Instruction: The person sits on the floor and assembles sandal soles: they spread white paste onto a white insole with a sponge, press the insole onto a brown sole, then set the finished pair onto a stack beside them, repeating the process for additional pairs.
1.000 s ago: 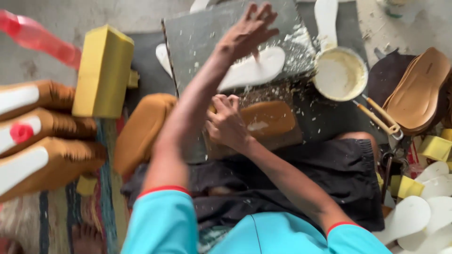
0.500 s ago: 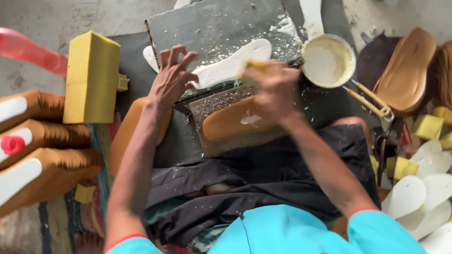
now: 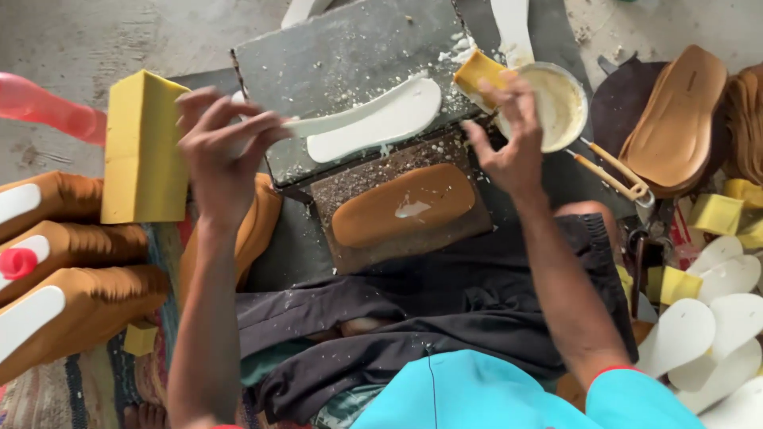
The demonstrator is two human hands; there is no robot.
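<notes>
My left hand (image 3: 222,151) pinches the narrow heel end of a white sole piece (image 3: 373,123) that lies across a grey stone slab (image 3: 342,56). My right hand (image 3: 509,135) grips a small yellow sponge (image 3: 477,75) beside a white bowl of pale glue (image 3: 556,103). A tan sole (image 3: 405,202) with a dab of white glue rests on a small dark board (image 3: 397,238) just below the slab, between my two hands.
A tall yellow foam block (image 3: 143,147) stands at the left. Stacks of tan soles with white insoles (image 3: 56,262) lie far left. More tan soles (image 3: 675,119), yellow sponge pieces (image 3: 715,214) and white sole cut-outs (image 3: 715,326) crowd the right. A pink bottle (image 3: 48,107) lies upper left.
My left hand has shifted left and taken hold of the white sole's end. My right hand has lifted off the tan sole and moved up to the bowl with the sponge.
</notes>
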